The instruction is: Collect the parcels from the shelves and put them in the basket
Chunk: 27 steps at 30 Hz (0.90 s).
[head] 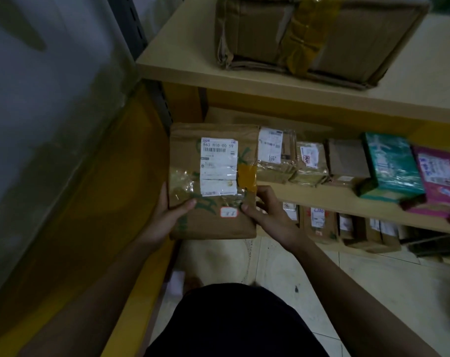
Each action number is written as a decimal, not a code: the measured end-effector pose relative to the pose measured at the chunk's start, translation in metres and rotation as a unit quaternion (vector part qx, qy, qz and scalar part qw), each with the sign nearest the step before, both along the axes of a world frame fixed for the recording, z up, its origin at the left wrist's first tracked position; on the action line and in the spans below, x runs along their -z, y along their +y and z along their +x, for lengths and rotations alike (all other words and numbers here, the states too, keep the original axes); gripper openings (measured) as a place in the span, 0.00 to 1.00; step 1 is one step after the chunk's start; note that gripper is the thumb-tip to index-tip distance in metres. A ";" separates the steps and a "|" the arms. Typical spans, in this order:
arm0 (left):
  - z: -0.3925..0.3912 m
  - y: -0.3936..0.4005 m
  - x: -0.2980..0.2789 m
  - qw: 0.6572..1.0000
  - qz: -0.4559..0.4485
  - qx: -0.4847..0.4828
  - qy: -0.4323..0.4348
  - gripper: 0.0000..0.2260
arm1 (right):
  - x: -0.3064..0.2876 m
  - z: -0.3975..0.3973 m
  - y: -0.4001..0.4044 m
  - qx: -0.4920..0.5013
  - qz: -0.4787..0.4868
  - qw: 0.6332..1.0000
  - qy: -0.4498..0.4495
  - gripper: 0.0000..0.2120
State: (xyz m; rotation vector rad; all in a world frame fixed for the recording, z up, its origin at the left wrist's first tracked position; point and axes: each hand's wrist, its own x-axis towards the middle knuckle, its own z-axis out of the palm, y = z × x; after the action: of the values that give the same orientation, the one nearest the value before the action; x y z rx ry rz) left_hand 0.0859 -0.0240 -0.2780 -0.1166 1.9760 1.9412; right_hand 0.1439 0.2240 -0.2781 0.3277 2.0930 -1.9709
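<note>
I hold a flat brown parcel (190, 161) with a white shipping label and yellow tape in front of the middle shelf (321, 199). My left hand (167, 215) grips its lower left edge, thumb on top. My right hand (266, 212) grips its lower right edge, thumb on the face and fingers curled behind. More parcels stand in a row on that shelf: brown ones (310, 163), a teal one (392, 163) and a pink one (440, 176). No basket is in view.
A large taped brown box (319, 34) lies on the top shelf (182, 63). Several small parcels (319, 222) stand on the lowest level by the tiled floor (347, 284). A yellow-framed panel (64, 176) runs along the left.
</note>
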 end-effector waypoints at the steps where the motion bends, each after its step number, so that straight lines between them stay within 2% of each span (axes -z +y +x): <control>1: 0.007 0.000 0.001 1.000 0.003 0.004 -0.003 0.30 | 0.000 0.003 0.002 0.000 -0.009 1.000 0.006 0.19; 3: 0.021 -0.003 0.004 1.000 -0.001 0.009 -0.008 0.40 | 0.002 0.013 0.009 -0.007 -0.016 1.000 0.021 0.21; 5: 0.034 -0.005 0.006 1.000 0.003 0.019 -0.014 0.44 | 0.006 0.022 0.015 -0.018 0.001 0.999 0.037 0.24; 10: 0.045 0.000 0.011 1.000 0.014 0.018 -0.008 0.43 | 0.009 0.032 0.019 -0.027 0.010 0.999 0.030 0.26; 15: 0.040 -0.001 0.010 1.000 0.001 -0.003 -0.009 0.37 | 0.000 0.028 0.017 -0.040 0.026 0.998 0.043 0.23; 19: 0.030 0.001 0.006 0.998 -0.005 -0.064 -0.001 0.28 | -0.009 0.018 0.009 -0.043 0.044 0.997 0.046 0.25; 23: 0.007 0.004 -0.004 0.994 0.007 -0.109 -0.008 0.22 | -0.020 -0.004 0.002 -0.022 0.021 1.000 -0.007 0.29; 27: -0.018 0.010 -0.017 0.993 -0.041 -0.110 0.008 0.30 | -0.022 -0.023 -0.006 -0.012 -0.025 0.996 -0.080 0.35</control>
State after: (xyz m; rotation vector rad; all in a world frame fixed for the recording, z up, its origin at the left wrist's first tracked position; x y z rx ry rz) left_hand 0.0676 -0.0138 -0.2606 -0.3563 2.1315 1.9967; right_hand 0.1206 0.2183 -0.2558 0.4346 1.9357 -1.9129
